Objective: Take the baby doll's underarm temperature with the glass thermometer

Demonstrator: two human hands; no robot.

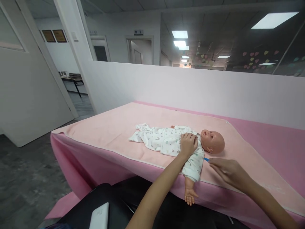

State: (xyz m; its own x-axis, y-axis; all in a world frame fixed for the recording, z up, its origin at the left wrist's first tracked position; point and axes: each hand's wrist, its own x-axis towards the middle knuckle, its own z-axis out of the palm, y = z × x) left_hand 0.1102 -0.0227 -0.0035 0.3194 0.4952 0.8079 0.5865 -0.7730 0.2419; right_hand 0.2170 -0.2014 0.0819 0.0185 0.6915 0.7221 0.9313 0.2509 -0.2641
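Observation:
A baby doll [213, 142] lies on its back on the pink-covered table, head to the right, dressed in a white printed outfit [154, 137]. My left hand [188, 144] rests on the doll's upper chest, fingers bent over the cloth near the collar; the fingertips are partly hidden. Beside the doll's shoulder, just below its head, my right hand [226, 170] is closed around a thin blue object [206, 159]. Only its blue tip shows, pointing at the sleeve. The doll's near arm [190, 190] hangs over the table's front edge, palm up.
A peach blanket [107, 127] lies over the pink tablecloth [267, 133]. A white wall with a window [226, 41] stands behind. In front, a white rectangular device [99, 216] lies on something black. An open door [30, 73] is at the left.

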